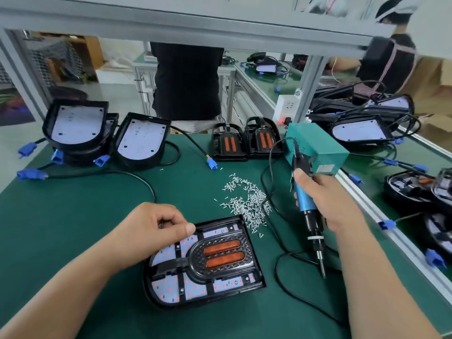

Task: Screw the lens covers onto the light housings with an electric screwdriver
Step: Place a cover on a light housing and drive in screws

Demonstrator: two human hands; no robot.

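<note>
A black light housing [171, 288] with a white LED board lies flat on the green mat in front of me. A black lens cover [220, 263] with two orange reflector strips sits in it. My left hand [156, 231] rests on the housing's top left corner, fingers curled, thumb and fingers pinched together on something too small to make out. My right hand [325, 199] grips a blue and black electric screwdriver [305, 209], bit pointing down, held above the mat right of the housing. A loose pile of small silver screws [247, 201] lies just beyond the housing.
Open housings [75, 126] with blue connectors are stacked at the far left. Two lens covers [244, 140] stand at the back centre beside a teal power box [318, 145]. More housings crowd the conveyor on the right [415, 192]. Black cables loop across the mat. People stand behind the bench.
</note>
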